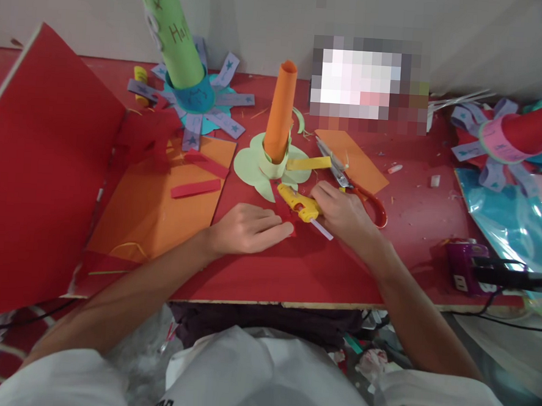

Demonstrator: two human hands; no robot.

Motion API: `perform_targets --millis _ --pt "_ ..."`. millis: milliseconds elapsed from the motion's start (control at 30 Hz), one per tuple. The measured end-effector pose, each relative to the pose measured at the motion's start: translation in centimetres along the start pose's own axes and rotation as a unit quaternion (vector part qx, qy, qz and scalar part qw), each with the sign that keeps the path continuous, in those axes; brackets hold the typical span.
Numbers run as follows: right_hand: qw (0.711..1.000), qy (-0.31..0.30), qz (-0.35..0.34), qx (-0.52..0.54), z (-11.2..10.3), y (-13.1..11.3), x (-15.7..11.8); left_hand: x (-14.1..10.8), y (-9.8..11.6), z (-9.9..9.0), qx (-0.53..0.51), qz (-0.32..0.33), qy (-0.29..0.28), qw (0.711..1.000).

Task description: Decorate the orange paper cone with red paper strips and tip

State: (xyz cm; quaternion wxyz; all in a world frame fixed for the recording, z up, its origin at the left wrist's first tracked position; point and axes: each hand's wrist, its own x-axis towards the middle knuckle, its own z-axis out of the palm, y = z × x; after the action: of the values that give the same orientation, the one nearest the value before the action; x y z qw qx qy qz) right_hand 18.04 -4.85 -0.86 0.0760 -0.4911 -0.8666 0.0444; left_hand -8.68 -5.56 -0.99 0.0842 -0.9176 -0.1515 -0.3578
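Observation:
My right hand (339, 210) is closed round the yellow glue gun (301, 203), whose clear stick points toward me. Its nozzle lies just below a pale green flower-shaped base (250, 165). An orange paper tube (280, 115) stands in the base's green ring, from which a yellow strip (310, 163) juts right. My left hand (251, 229) rests low over the table, fingers pressed together and reaching to a small red paper piece (289, 228); whether it pinches the piece is hard to make out.
Orange-handled scissors (375, 207) lie beside my right hand. Red strips (196, 189) lie on orange sheets (161, 202) at left. A green tube (173, 35) stands behind them. A red board (47, 171) rises far left. A purple box (469, 264) with cables sits right.

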Motion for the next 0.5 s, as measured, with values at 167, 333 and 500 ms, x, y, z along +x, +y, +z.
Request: perform_targets --millis 167,333,500 --pt "1.000 0.002 0.005 0.001 0.0 0.2 -0.2 0.2 0.0 0.0 -0.016 0.001 0.019 1.000" --pt "0.998 0.030 -0.012 0.057 0.1 0.3 -0.4 0.1 0.1 0.3 -0.026 -0.037 0.044 0.998" --pt "0.965 0.164 -0.026 0.202 0.0 1.8 -0.7 -0.5 0.0 0.8 -0.011 -0.135 0.009 0.991"
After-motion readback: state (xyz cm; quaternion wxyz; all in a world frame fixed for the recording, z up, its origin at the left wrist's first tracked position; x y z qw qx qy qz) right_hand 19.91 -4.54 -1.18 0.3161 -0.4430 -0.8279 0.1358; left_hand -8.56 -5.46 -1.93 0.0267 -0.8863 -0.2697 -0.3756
